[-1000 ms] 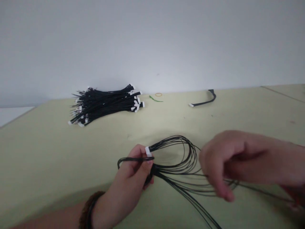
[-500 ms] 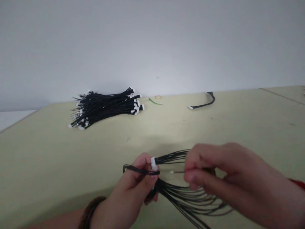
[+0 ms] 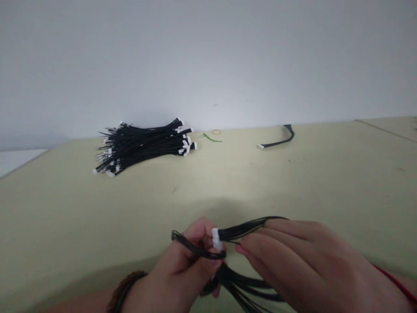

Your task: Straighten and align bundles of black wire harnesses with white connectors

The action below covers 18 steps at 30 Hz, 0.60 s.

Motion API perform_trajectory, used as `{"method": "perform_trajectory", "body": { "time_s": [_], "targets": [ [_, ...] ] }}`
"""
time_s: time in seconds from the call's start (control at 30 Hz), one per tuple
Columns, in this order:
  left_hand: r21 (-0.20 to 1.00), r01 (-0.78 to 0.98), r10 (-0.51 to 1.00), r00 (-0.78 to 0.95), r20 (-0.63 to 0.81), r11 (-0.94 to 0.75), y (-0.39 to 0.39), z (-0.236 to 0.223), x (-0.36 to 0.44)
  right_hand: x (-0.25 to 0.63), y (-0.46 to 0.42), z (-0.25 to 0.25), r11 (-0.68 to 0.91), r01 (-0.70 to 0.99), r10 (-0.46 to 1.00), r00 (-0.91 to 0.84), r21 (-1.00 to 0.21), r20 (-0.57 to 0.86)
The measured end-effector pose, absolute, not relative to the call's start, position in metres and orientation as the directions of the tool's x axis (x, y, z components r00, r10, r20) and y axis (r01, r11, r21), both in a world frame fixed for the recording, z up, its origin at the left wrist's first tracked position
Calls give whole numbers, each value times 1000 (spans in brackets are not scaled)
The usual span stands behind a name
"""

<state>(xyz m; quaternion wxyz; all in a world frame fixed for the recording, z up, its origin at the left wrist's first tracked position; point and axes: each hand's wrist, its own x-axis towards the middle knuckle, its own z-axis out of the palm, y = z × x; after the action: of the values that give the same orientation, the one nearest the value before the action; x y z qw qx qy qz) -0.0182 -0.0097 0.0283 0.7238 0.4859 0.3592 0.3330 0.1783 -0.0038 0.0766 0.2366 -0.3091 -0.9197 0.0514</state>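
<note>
My left hand (image 3: 185,265) is closed around a white connector (image 3: 217,239) and the bent black wires looped over its thumb. Several thin black wires (image 3: 244,228) run from the connector toward the right. My right hand (image 3: 299,261) is closed close beside the connector, its fingertips pinching a single black wire (image 3: 232,242) whose end is at the connector's face. I cannot tell whether that end is inside the connector. Below the hands a loose bundle of black wires (image 3: 237,282) spreads down to the right, partly hidden by my right hand.
A pile of black wire harnesses (image 3: 146,143) with white connectors lies at the back left of the table (image 3: 130,208). Near the wall (image 3: 208,61) are a green strip (image 3: 212,138), a yellowish rubber band (image 3: 216,131) and one curved black harness (image 3: 280,142).
My right hand has moved left and turned, bringing the wire it pinches from a gap away up to the connector. My left hand has shifted slightly down and right with the connector.
</note>
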Motion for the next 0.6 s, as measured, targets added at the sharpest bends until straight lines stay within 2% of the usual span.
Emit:
{"method": "perform_trajectory", "body": {
  "time_s": [0.27, 0.37, 0.47, 0.53, 0.6],
  "targets": [
    [968, 136, 841, 480, -251, 211, -13, 35, -14, 169, -9, 74, 807, 571, 584, -736, -151, 343],
    [973, 126, 856, 462, -232, 196, -10, 33, -14, 171, -6, 73, 795, 585, 603, -734, -161, 313],
    [981, 64, 907, 375, -192, 181, -3, 30, -13, 180, -2, 79, 765, 639, 609, -679, -78, 409],
    [976, 50, 927, 308, -215, 210, 3, 29, -12, 189, -3, 84, 716, 698, 628, -628, -25, 460],
    [969, 55, 932, 265, -247, 241, 7, 29, -12, 197, -6, 84, 690, 724, 668, -626, -20, 402]
  ]
}}
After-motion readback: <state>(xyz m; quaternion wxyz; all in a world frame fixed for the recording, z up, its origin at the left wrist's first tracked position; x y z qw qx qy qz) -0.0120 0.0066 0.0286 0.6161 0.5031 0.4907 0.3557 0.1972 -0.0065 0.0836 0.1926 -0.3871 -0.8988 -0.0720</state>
